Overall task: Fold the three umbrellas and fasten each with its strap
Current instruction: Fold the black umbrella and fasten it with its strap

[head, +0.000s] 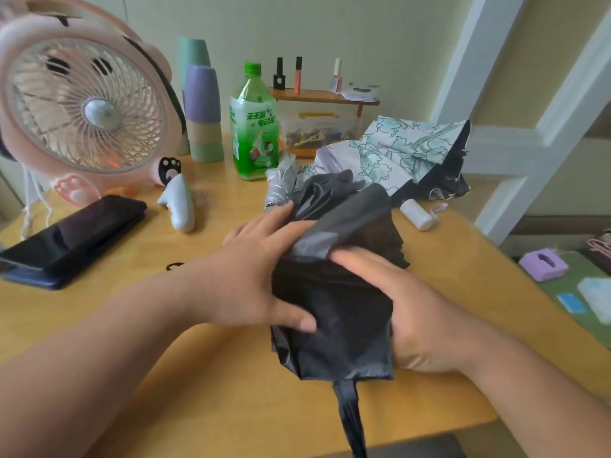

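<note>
A black umbrella with a grey outer side lies collapsed in front of me above the wooden table. My left hand holds its left side, thumb pressed onto the black fabric, fingers reaching toward a grey fold. My right hand grips its right side, fingers curled over the cloth. Its black strap hangs down over the table's front edge. A second umbrella, white with a green print and black lining, lies unfolded behind, its white handle on the table. A silver-grey bundle sits behind the black one.
A pink fan stands at the back left, with stacked cups, a green bottle and a small shelf with bottles beside it. A dark phone and a pale object lie on the left. White furniture posts rise at the right.
</note>
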`<action>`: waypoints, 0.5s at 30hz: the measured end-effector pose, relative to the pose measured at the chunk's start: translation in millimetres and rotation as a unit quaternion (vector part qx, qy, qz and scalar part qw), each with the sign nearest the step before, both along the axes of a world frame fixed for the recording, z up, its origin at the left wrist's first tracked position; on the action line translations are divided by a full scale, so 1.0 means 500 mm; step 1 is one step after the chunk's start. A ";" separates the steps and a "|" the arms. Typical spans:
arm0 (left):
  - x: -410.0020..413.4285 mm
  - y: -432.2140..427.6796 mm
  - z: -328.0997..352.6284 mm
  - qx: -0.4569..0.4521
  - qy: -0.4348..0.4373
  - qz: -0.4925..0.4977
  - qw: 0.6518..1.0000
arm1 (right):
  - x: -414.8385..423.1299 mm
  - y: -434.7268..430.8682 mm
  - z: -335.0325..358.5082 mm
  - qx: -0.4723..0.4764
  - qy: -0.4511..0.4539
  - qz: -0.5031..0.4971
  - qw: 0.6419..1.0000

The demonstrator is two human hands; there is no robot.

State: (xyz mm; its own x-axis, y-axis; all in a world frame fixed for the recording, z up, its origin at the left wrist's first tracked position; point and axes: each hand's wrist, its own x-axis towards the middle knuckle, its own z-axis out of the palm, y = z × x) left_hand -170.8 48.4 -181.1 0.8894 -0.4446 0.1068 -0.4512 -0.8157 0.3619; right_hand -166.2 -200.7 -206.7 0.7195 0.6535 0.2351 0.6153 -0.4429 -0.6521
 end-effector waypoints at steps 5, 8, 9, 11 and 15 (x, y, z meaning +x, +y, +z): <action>0.073 -0.002 -0.008 -0.190 -0.078 0.167 0.964 | -0.024 -0.031 0.017 -0.063 -0.012 0.033 0.997; 0.102 -0.010 -0.005 -0.221 0.003 0.236 0.946 | -0.027 -0.033 0.014 -0.161 -0.075 0.067 0.982; 0.107 -0.011 -0.003 -0.245 0.021 0.254 0.936 | -0.032 -0.033 0.011 -0.168 -0.097 0.075 0.978; 0.112 -0.010 -0.006 -0.252 0.025 0.286 0.924 | -0.043 -0.041 0.005 -0.163 -0.095 0.083 0.978; 0.113 -0.018 -0.015 -0.166 -0.001 0.297 0.940 | -0.073 -0.064 0.005 -0.152 -0.046 0.117 0.980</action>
